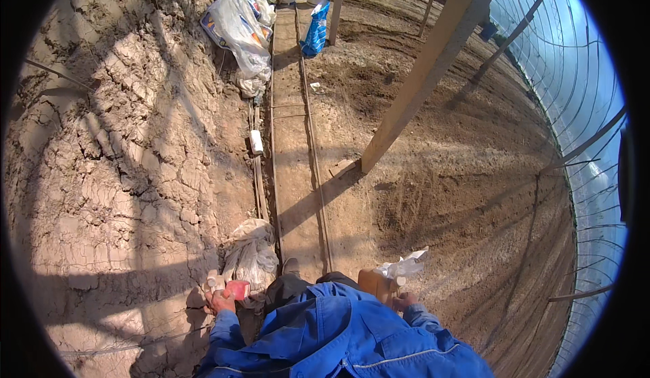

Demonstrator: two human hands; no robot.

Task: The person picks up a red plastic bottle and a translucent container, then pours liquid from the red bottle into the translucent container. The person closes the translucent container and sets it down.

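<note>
Out at the lower left, gripping a small red object point(237, 290) in the left hand point(221, 301), with fingers curled about its left end. Lying roughly crosswise, long axis running left to right, far end toward the body's midline. Too small to tell top from bottom there.

Over to the other side, right of the blue jacket point(325, 334): a brown jug point(376, 284), with a pale cap point(401, 281) at the upper right corner, pointing rightward, away from the body. Hard to read its long axis, with the lower part hidden behind the jacket.

Just below that cap, the right hand point(406, 301), close against the jug's right side. Cannot tell about the right fingers, open or closed on the jug; too much hidden.

Arms next: both low and spread wide, one on each side of the torso. Reaching forward with the left forearm, almost straight up the view; angling forward and inward with the right.

Near the left hand, a crumpled plastic bag point(250, 249) beside the narrow path point(298, 168). Just above the jug, clear plastic point(406, 264). Farther up, a leaning wooden post point(420, 87).
</note>
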